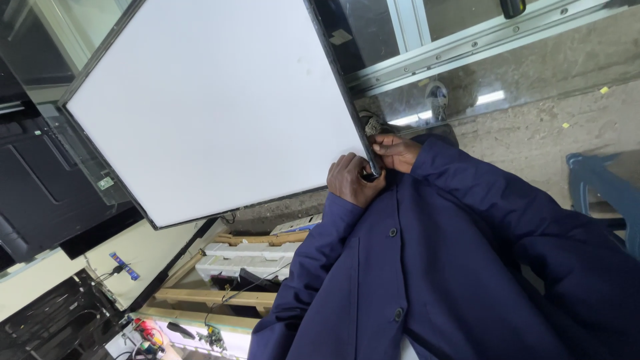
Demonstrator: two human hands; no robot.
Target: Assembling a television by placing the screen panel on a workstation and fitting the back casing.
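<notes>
A large flat white panel (213, 100) with a thin dark frame fills the upper left of the head view and stands tilted. Its lower right corner comes down to my chest. My left hand (350, 181) is wrapped around that corner from below, fingers curled on the dark edge. My right hand (398, 152) pinches the same corner from the other side, so that the two hands almost touch. Both arms are in dark blue jacket sleeves (467, 267).
A metal rail (467, 47) and glass run along the top right above a rough concrete floor (547, 127). A blue chair (603, 193) stands at the right. White foam blocks (247, 257) on wooden slats, dark screen casings (40, 187) and loose circuit boards (143, 333) lie at the lower left.
</notes>
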